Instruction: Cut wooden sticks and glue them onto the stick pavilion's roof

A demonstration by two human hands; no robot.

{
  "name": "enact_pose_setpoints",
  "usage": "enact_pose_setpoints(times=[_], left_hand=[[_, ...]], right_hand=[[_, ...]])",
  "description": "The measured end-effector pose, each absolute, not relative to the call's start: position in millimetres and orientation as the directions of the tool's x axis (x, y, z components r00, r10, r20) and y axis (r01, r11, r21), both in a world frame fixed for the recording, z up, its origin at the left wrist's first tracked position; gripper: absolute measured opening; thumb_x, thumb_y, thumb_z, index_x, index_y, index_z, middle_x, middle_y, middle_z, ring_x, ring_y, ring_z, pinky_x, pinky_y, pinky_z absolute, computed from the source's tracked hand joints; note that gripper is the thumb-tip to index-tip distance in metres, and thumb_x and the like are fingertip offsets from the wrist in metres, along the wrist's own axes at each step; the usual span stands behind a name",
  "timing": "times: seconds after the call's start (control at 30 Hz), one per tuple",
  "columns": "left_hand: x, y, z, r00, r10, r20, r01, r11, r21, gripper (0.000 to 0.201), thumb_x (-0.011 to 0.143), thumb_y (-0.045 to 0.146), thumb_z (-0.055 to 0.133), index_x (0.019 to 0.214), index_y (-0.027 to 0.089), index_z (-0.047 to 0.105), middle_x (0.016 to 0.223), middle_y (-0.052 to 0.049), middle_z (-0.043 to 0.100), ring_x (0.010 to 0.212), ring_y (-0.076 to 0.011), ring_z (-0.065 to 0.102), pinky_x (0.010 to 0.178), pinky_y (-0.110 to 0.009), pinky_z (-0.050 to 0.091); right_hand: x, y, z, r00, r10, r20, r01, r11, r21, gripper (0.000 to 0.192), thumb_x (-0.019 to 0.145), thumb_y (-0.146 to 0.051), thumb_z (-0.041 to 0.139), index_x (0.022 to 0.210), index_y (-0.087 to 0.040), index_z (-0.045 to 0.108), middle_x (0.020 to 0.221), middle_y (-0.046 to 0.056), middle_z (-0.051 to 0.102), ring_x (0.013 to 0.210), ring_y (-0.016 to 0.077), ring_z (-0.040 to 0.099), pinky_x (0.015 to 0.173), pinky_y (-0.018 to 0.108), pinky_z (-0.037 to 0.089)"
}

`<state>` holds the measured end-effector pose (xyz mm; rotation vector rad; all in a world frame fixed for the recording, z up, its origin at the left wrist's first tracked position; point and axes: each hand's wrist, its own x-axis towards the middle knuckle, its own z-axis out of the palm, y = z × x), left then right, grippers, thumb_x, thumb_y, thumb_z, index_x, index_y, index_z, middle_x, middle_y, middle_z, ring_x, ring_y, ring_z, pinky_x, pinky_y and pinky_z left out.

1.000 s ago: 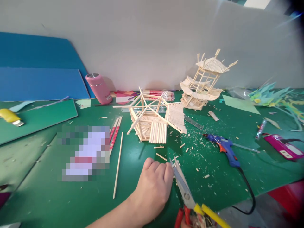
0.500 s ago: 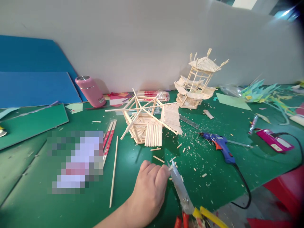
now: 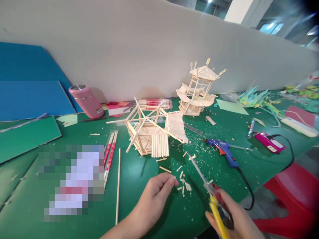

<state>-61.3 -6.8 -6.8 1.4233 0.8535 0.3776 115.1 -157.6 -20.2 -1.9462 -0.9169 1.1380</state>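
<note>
Green work mat [image 3: 62, 219]. Left hand [image 3: 153, 197]: loosely curled, empty, fingertips just left of cut stick pieces [image 3: 183, 187]. Right hand [image 3: 230, 219]: closed round scissors [image 3: 204, 181], blades shut, pointing up-left over the pieces. Stick pavilion [image 3: 149, 134] beyond.

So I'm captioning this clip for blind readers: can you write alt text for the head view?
Over a green table, the right hand holds yellow-handled scissors pointing away, while the left hand rests by a scatter of short cut sticks. Beyond stand an unfinished stick model, a finished stick pavilion, a blue glue gun and a pink bottle.
</note>
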Motion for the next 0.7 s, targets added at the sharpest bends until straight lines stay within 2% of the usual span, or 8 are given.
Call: enact_pose_setpoints(times=[0.07, 0.13, 0.17, 0.27, 0.43, 0.53, 0.6, 0.7], left_hand=[[-63.4, -7.8, -5.1, 0.688, 0.647, -0.329, 0.169, 0.298, 0.939, 0.028, 0.086, 0.037, 0.044, 0.076, 0.016, 0.06, 0.055, 0.006, 0.032, 0.054, -0.0114, 0.028, 0.052, -0.025, 0.022], [-64.4, -10.5, -4.3, 0.736, 0.591, -0.331, 0.047, 0.443, 0.895, 0.028, 0.085, 0.037, 0.047, 0.076, 0.015, 0.061, 0.053, 0.007, 0.03, 0.052, -0.0105, 0.024, 0.05, -0.025, 0.019], [-64.2, -12.2, -4.5, 0.759, 0.567, -0.321, -0.014, 0.507, 0.862, 0.027, 0.084, 0.037, 0.049, 0.076, 0.015, 0.061, 0.052, 0.007, 0.029, 0.05, -0.01, 0.022, 0.049, -0.025, 0.017], [-61.1, -17.1, -6.8, 0.802, 0.525, -0.287, -0.146, 0.637, 0.757, 0.024, 0.083, 0.035, 0.052, 0.076, 0.014, 0.061, 0.048, 0.009, 0.024, 0.046, -0.0087, 0.015, 0.047, -0.025, 0.012], [-53.3, -19.6, -11.5, 0.793, 0.543, -0.277, -0.225, 0.683, 0.695, 0.02, 0.083, 0.03, 0.055, 0.076, 0.013, 0.061, 0.045, 0.009, 0.025, 0.043, -0.0072, 0.014, 0.045, -0.025, 0.01], [-49.1, -17.0, -12.3, 0.775, 0.576, -0.258, -0.263, 0.666, 0.698, 0.019, 0.083, 0.028, 0.054, 0.075, 0.013, 0.061, 0.045, 0.009, 0.025, 0.043, -0.0069, 0.014, 0.045, -0.025, 0.01], [-46.9, -14.2, -12.5, 0.763, 0.604, -0.232, -0.296, 0.645, 0.705, 0.02, 0.084, 0.028, 0.054, 0.074, 0.013, 0.061, 0.045, 0.009, 0.026, 0.043, -0.0069, 0.015, 0.045, -0.025, 0.01], [-46.3, -10.1, -14.6, 0.762, 0.618, -0.192, -0.328, 0.625, 0.709, 0.021, 0.084, 0.028, 0.054, 0.073, 0.013, 0.062, 0.046, 0.009, 0.026, 0.044, -0.007, 0.015, 0.046, -0.025, 0.011]], right_hand=[[125.4, -155.7, -21.1, 0.494, 0.792, -0.359, 0.51, -0.598, -0.618, 0.05, 0.073, -0.049, 0.057, 0.112, -0.021, 0.044, 0.099, 0.011, 0.066, 0.095, 0.0327, 0.061, 0.075, 0.04, 0.049], [136.2, -155.3, -22.6, 0.535, 0.8, -0.273, 0.708, -0.601, -0.372, 0.056, 0.072, -0.057, 0.052, 0.112, -0.02, 0.041, 0.101, 0.014, 0.065, 0.094, 0.0354, 0.061, 0.071, 0.043, 0.05], [141.7, -155.5, -23.6, 0.516, 0.822, -0.24, 0.763, -0.569, -0.307, 0.057, 0.072, -0.06, 0.051, 0.111, -0.019, 0.04, 0.101, 0.015, 0.065, 0.093, 0.0354, 0.061, 0.069, 0.043, 0.05], [158.4, -154.9, -26.3, 0.409, 0.896, -0.175, 0.869, -0.441, -0.226, 0.054, 0.073, -0.062, 0.048, 0.105, -0.019, 0.041, 0.096, 0.015, 0.065, 0.09, 0.0325, 0.063, 0.067, 0.04, 0.052], [179.6, -147.4, -25.4, 0.33, 0.931, -0.154, 0.915, -0.356, -0.191, 0.055, 0.075, -0.06, 0.046, 0.107, -0.015, 0.041, 0.097, 0.017, 0.064, 0.086, 0.0295, 0.064, 0.07, 0.039, 0.052], [184.0, -145.4, -21.6, 0.266, 0.947, -0.179, 0.906, -0.309, -0.29, 0.056, 0.077, -0.056, 0.047, 0.114, -0.014, 0.037, 0.101, 0.016, 0.064, 0.09, 0.0258, 0.065, 0.072, 0.032, 0.054], [181.7, -145.0, -19.6, 0.199, 0.962, -0.188, 0.897, -0.256, -0.36, 0.054, 0.077, -0.05, 0.051, 0.116, -0.014, 0.037, 0.102, 0.016, 0.066, 0.091, 0.0245, 0.065, 0.068, 0.025, 0.055], [170.2, -142.4, -19.3, 0.107, 0.981, -0.163, 0.889, -0.168, -0.426, 0.052, 0.068, -0.036, 0.061, 0.112, -0.016, 0.041, 0.098, 0.014, 0.068, 0.087, 0.0257, 0.067, 0.061, 0.022, 0.055]])
